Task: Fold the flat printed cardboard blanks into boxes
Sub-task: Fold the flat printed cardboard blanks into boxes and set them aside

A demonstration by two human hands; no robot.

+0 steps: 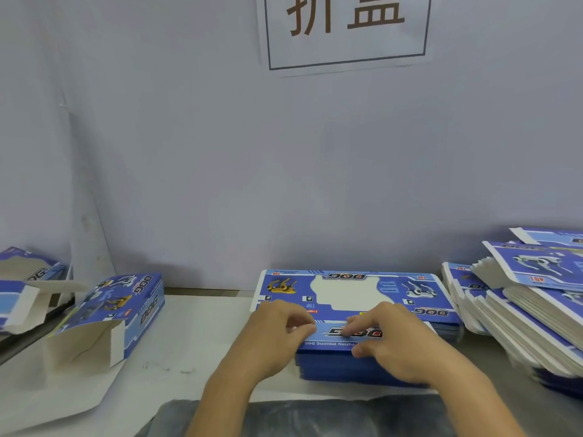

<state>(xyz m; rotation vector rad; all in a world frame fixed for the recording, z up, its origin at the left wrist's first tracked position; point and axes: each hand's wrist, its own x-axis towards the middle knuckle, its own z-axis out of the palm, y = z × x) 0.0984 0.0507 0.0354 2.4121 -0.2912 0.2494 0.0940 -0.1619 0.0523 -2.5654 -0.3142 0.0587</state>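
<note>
From the head camera, looking down at the worktop (195,348), the landmark is the stack of flat blue blanks (372,357) lying dead centre against the pale wall (220,152). Its top blank (350,294) shows a yellow dog at one end, a white dog at the other and a white cut-out window in the middle, with "DOG" printed along the edges.

Both hands sit on the near part of that stack. The left hand (271,329) rests at the stack's left near corner, fingers curled, thumb and forefinger seemingly pinching the edge of the top blank's near flap; its grip is narrow. The right hand (394,335) lies on the same flap a little to the right, fingertips (348,329) bent down onto the printed "DOG" lettering and thumb at the stack's near edge. Whether this grip holds the flap or only presses it I cannot tell.

Left of the stack, well apart from it, a folded box (116,313) lies tilted with its open end and white flaps turned toward the viewer. Further left again, at the frame edge, more folded boxes (22,285) sit with flaps open.

Right of the stack, just beside it, a tall slumped heap of blanks (530,316) fans out, white edges showing.

Above the stack, high on the wall, hangs a framed white sign (347,29) with two large brown characters.

A grey cloth (309,417) lies at the worktop's near edge, beneath the forearms.
</note>
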